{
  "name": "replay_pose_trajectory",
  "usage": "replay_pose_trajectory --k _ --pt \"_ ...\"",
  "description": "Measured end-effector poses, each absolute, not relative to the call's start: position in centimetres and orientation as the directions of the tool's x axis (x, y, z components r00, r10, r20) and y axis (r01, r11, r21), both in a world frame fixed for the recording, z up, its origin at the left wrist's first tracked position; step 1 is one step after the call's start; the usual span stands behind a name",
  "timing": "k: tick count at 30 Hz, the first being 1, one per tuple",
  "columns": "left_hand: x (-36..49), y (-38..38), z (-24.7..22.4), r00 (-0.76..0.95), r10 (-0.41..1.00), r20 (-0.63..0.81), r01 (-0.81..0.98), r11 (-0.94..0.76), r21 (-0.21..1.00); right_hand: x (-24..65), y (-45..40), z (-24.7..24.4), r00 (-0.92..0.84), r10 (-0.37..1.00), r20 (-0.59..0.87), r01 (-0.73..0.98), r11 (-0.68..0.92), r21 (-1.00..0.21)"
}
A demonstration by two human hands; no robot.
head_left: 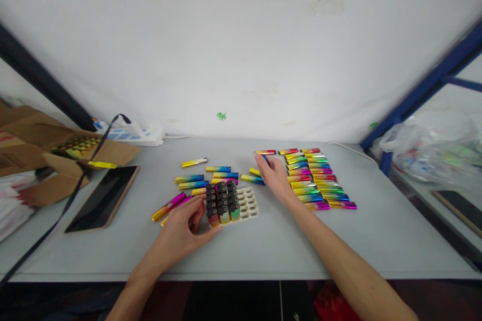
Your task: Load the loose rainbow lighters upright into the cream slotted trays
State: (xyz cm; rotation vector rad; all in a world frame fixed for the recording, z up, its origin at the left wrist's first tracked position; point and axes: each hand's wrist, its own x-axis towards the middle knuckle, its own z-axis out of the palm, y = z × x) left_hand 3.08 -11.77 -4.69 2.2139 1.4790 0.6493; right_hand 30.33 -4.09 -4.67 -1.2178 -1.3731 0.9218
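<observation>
A white tray with slots (248, 203) stands near the middle of the table, its left part filled with upright lighters (223, 213) whose black tops point up. My left hand (184, 225) curves around the tray's left side, with the thumb at the front edge and the fingers behind. To the right, my right hand (274, 175) is closed in a pinch on a lighter (266, 160); only a blue piece shows above the fingers. Just left of that hand lie yellow-and-blue lighters (252, 179). More loose lighters (191, 179) are scattered behind and left of the tray.
Rows of metallic lighters (301, 178) lie on the right. At the left are a dark tablet-like device (105, 198), an open cardboard box (45, 160), a black strap (79, 185) and a power strip (146, 136). A wall (241, 60) closes the back.
</observation>
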Motion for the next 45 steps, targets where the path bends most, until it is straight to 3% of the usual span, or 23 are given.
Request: replay_pose_trajectory --k 4,11,17,22,30,45 --pt "3.0 -11.7 -4.8 0.332 0.930 0.157 0.745 -0.361 0.561 30.1 -4.5 -4.1 0.147 0.950 0.275 0.378 0.203 -0.903" --pt "2.9 -11.6 -4.8 0.329 0.931 0.160 0.731 -0.358 0.580 29.9 -4.8 -3.8 0.098 0.953 0.287 0.409 0.225 -0.884" --pt "3.2 -11.9 -4.4 0.308 0.943 0.127 0.736 -0.321 0.596 30.9 -4.7 -3.3 -0.171 0.942 0.290 0.301 0.330 -0.895" --pt "3.4 -11.9 -4.0 0.295 0.947 0.128 0.740 -0.311 0.596 31.6 -5.1 -1.9 -0.299 0.862 0.410 0.471 0.507 -0.722" --pt "3.3 -12.0 -4.3 0.306 0.941 0.146 0.735 -0.331 0.591 31.3 -5.6 -2.0 -0.390 0.886 0.251 0.435 0.417 -0.798" --pt "3.1 -11.8 -4.6 0.300 0.939 0.168 0.727 -0.339 0.596 31.6 -5.5 -1.8 -0.541 0.787 0.297 0.539 0.596 -0.596"
